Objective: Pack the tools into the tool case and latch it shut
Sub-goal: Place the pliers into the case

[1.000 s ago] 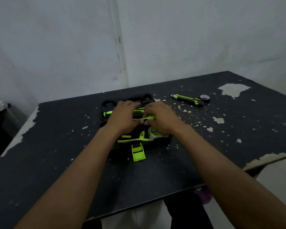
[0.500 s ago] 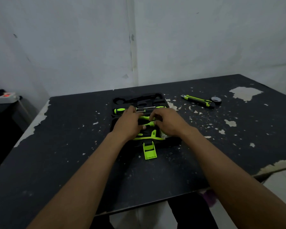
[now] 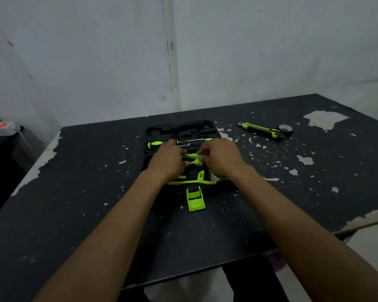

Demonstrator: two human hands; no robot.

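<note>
A black tool case (image 3: pixel 183 130) lies open on the dark table (image 3: pixel 96 192), its green latch (image 3: pixel 195 199) hanging off the near edge. A green-handled screwdriver (image 3: pixel 155 144) sits in a slot at the case's back left. My left hand (image 3: pixel 168 160) and my right hand (image 3: pixel 220 158) are side by side over the case's middle. Both curl their fingers round a green-handled tool (image 3: pixel 191 158) between them; most of that tool is hidden. A green and black utility knife (image 3: pixel 260 128) and a roll of black tape (image 3: pixel 285 129) lie on the table at the back right.
The table's paint is chipped in pale patches, with a large one (image 3: pixel 324 118) at the far right. White walls stand close behind the table. A white power strip (image 3: pixel 0 127) with a red light sits off the table at the far left.
Both hands have stayed on the green tool over the case, shifting slightly toward the case's near half. The camera view has shifted a little.
</note>
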